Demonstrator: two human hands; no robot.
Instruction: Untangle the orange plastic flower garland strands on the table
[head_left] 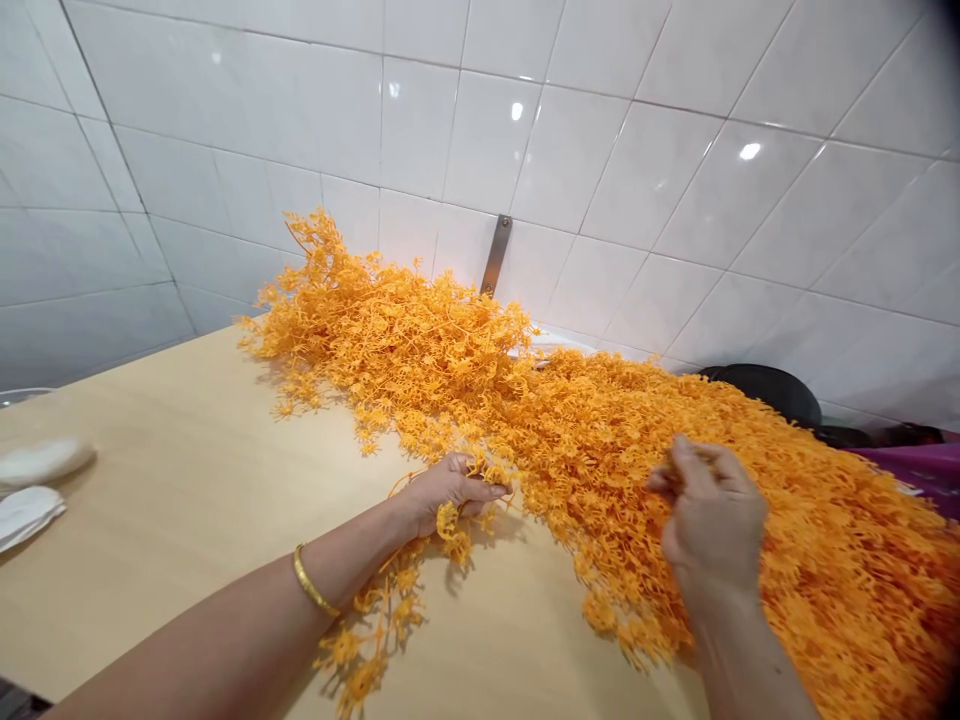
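My left hand (454, 490), with a gold bangle at the wrist, is closed on a strand of orange artificial flowers (405, 590). The strand trails down beside my forearm onto the table. My right hand (712, 510) is over a large pile of loose orange artificial flowers (817, 550), its fingers curled and pinched together. What lies between those fingertips, if anything, is hidden. A second heap of orange flower sprays (390, 320), with stems showing, rests at the back and meets the loose pile.
The pale wooden table (202, 480) stands against a white tiled wall (585, 160) with a metal bracket (496, 255). White rounded items (41, 462) are at the left. Behind the pile are a black object (772, 392) and purple material (911, 470).
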